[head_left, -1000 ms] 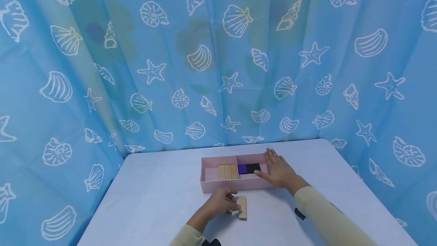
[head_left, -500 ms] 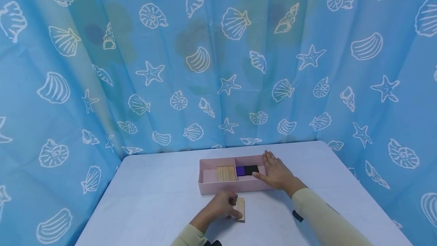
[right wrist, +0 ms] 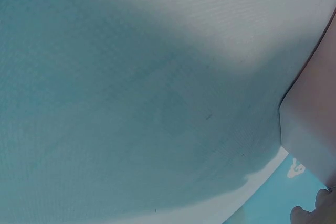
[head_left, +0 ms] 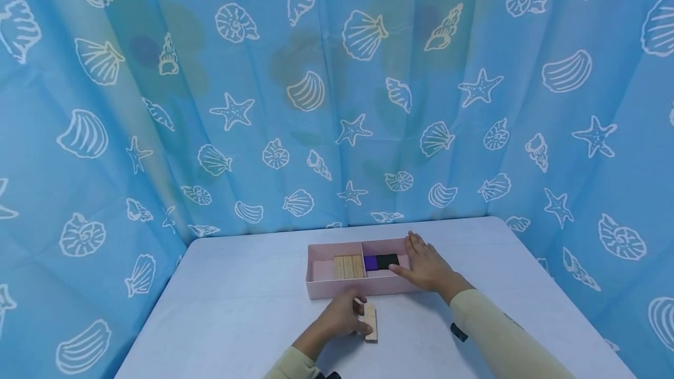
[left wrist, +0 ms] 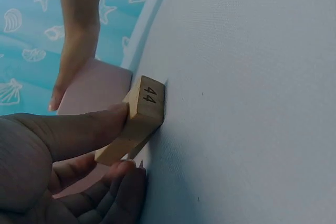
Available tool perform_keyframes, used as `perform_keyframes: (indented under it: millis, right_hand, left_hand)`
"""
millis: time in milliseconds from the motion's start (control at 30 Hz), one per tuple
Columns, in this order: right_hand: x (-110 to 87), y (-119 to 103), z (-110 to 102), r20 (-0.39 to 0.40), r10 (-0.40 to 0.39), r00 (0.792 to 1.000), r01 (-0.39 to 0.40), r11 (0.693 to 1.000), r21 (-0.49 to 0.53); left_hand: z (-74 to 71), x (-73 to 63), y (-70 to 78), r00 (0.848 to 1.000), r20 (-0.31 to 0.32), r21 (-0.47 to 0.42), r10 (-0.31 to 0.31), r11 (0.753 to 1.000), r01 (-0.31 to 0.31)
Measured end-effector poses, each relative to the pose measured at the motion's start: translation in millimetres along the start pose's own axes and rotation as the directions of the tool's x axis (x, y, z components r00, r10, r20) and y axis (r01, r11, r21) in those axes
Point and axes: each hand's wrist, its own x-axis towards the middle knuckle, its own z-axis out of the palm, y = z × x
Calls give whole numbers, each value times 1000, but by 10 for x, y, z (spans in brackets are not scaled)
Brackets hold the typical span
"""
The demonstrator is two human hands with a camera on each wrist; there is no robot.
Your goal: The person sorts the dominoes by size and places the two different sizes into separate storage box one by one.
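In the head view, my left hand (head_left: 342, 316) pinches a pale wooden block (head_left: 371, 323) low at the table, in front of a pink box (head_left: 363, 289). The left wrist view shows the thumb (left wrist: 105, 124) on one face of the block (left wrist: 137, 114), whose end is marked "44". Curled fingertips lie on the block's other side, and their exact contact is partly hidden. My right hand (head_left: 427, 266) rests with straight fingers over the right end of the box. In the right wrist view, only fingertips (right wrist: 310, 214) appear at the lower corner.
A divider splits the box. Several wooden blocks (head_left: 348, 266) lie side by side in its left part; a purple block (head_left: 371, 262) and a black block (head_left: 388, 261) sit in the right part. A blue shell-print curtain (head_left: 326, 133) hangs behind the white table (head_left: 237, 297).
My left thumb and fingers have closed on the wooden block, which has shifted slightly. The right hand stays on the box. The head view has moved a little.
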Motion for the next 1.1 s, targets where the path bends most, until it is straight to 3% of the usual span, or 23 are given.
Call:
perform_keyframes:
  millis: [167, 300, 500, 733, 833, 1100]
  right_hand:
    - [-4, -6, -20, 3, -1, 1000, 1, 1000, -3]
    - [5, -9, -30, 11, -4, 1000, 4, 1000, 0]
    - [13, -18, -19, 4, 6, 1000, -6, 1000, 7]
    - [13, -9, -1, 21, 14, 1000, -14, 1000, 21]
    - [17, 4, -1, 9, 14, 1000, -14, 1000, 7]
    - [8, -12, -6, -7, 12, 1000, -12, 999, 33]
  left_hand:
    - [7, 8, 10, 999, 35, -43, -20, 999, 22]
    - [-8, 12, 55, 997, 74, 49, -21, 999, 18]
    - [-45, 6, 157, 984, 174, 212, -36, 977, -2]
    - [4, 26, 93, 988, 154, 178, -21, 984, -7]
    - [12, 35, 78, 988, 152, 202, -12, 979, -20]
    - [30, 13, 109, 996, 90, 384, 9, 923, -43]
